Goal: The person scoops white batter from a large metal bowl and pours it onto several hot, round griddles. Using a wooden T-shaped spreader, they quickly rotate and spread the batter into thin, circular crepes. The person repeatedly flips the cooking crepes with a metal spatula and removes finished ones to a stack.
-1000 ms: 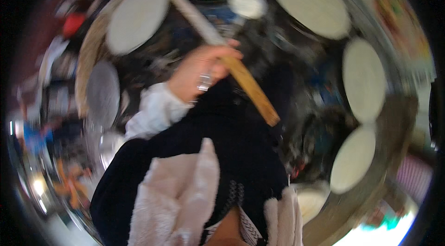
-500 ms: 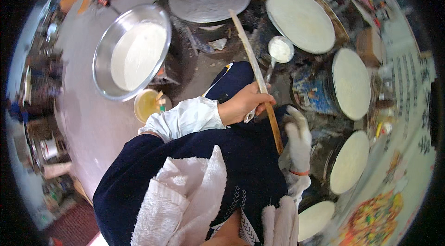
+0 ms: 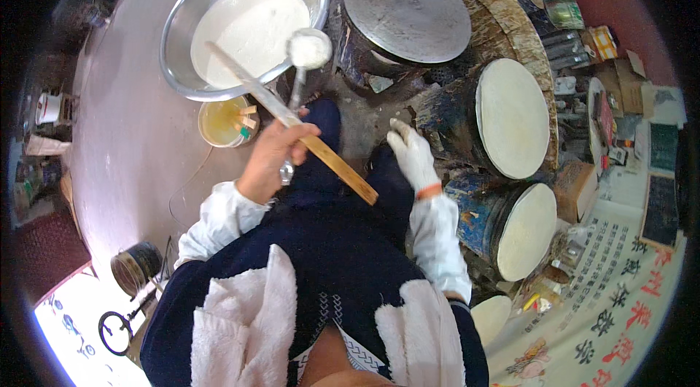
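Observation:
My left hand (image 3: pixel 271 161) is closed round both a flat wooden stick (image 3: pixel 341 167) and the handle of a metal ladle. White batter coats the ladle's bowl (image 3: pixel 309 50), which is at the near right rim of a large steel basin (image 3: pixel 172 59). Thick white batter (image 3: pixel 251 22) lies inside that basin, and the stick's far end overlaps it in view. In a white glove, my right hand (image 3: pixel 413 156) hovers above my knee, fingers loosely stretched and holding nothing. Right of the basin stands a bare round griddle (image 3: pixel 408 11).
Pale round sheets cover the griddles along my right: one sheet (image 3: pixel 514 117), a nearer one (image 3: pixel 529 230) and another (image 3: pixel 491 318) by my sleeve. A small tub (image 3: pixel 211 123) of yellowish liquid with sticks in it stands below the basin. Cardboard boxes (image 3: pixel 574 190) lie beyond the griddles.
My view has turned toward the right. The left hand has carried the stick and ladle left, over to the basin. My gloved right hand has moved forward from beside my lap.

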`<state>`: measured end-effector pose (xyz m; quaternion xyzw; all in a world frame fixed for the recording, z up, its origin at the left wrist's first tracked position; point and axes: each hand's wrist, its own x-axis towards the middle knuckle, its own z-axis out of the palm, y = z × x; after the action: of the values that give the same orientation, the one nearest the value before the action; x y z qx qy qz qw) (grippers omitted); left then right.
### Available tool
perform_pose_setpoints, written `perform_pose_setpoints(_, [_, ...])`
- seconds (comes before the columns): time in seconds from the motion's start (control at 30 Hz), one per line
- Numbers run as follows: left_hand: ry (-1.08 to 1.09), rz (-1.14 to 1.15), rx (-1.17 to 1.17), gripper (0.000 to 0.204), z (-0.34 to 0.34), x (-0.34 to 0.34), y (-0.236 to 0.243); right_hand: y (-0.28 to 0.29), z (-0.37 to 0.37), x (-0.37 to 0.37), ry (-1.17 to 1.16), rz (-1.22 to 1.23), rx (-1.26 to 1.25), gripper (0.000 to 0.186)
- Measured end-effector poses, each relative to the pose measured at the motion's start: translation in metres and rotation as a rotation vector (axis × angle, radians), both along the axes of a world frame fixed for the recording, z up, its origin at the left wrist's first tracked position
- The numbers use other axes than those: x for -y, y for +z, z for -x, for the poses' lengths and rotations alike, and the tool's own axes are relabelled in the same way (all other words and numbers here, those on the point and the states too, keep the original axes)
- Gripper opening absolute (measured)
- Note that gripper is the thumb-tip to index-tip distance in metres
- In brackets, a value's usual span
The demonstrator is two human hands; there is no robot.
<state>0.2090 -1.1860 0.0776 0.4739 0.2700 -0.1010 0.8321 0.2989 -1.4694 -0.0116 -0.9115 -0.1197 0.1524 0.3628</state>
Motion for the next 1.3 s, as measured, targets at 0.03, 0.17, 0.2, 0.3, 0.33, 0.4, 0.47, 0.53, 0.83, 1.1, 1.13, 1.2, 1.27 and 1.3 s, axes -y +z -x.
perform_pose_setpoints(0.03, [0.024, 0.033, 0.008, 0.054, -0.003, -0.014, 0.002, -0.017, -0.022, 0.007, 0.006, 0.077, -0.015, 0.047])
perform_pose_setpoints(0.17, [0.166, 0.081, -0.012, 0.041, -0.005, -0.056, -0.01, -0.115, -0.106, -0.002, 0.181, 0.345, 0.06, 0.053])
perform_pose_setpoints(0.2, [0.211, 0.047, -0.052, 0.036, -0.005, -0.064, -0.006, -0.127, -0.122, -0.015, 0.239, 0.393, 0.072, 0.055])
perform_pose_setpoints(0.3, [0.417, 0.015, -0.064, 0.033, -0.02, -0.072, 0.006, -0.168, -0.157, -0.031, 0.355, 0.607, 0.113, 0.055])
perform_pose_setpoints(0.33, [0.431, 0.042, -0.062, 0.034, -0.024, -0.08, 0.001, -0.179, -0.166, -0.03, 0.372, 0.661, 0.058, 0.057])
perform_pose_setpoints(0.4, [0.454, 0.053, -0.055, 0.036, -0.033, -0.09, -0.005, -0.189, -0.18, -0.034, 0.419, 0.786, 0.014, 0.062])
perform_pose_setpoints(0.47, [0.481, 0.047, -0.072, 0.04, -0.042, -0.096, -0.008, -0.202, -0.183, -0.029, 0.464, 0.885, 0.045, 0.063])
perform_pose_setpoints(0.53, [0.439, 0.034, -0.078, 0.043, -0.049, -0.101, -0.011, -0.217, -0.187, -0.017, 0.43, 0.909, -0.034, 0.062])
perform_pose_setpoints(0.83, [0.412, 0.168, -0.082, 0.038, -0.069, -0.11, -0.031, -0.189, -0.196, -0.041, 0.358, 0.839, -0.177, 0.07])
perform_pose_setpoints(1.1, [0.435, 0.182, -0.097, 0.038, -0.076, -0.099, -0.028, -0.193, -0.209, -0.054, 0.427, 0.929, -0.246, 0.071])
perform_pose_setpoints(1.13, [0.432, 0.183, -0.089, 0.038, -0.075, -0.1, -0.027, -0.194, -0.21, -0.055, 0.421, 0.928, -0.26, 0.071])
perform_pose_setpoints(1.2, [0.424, 0.192, -0.075, 0.038, -0.074, -0.1, -0.028, -0.196, -0.208, -0.052, 0.388, 0.904, -0.28, 0.072])
perform_pose_setpoints(1.27, [0.42, 0.188, -0.079, 0.038, -0.074, -0.101, -0.029, -0.198, -0.203, -0.043, 0.337, 0.85, -0.287, 0.074])
perform_pose_setpoints(1.3, [0.418, 0.186, -0.079, 0.038, -0.074, -0.102, -0.029, -0.197, -0.198, -0.041, 0.329, 0.771, -0.233, 0.075])
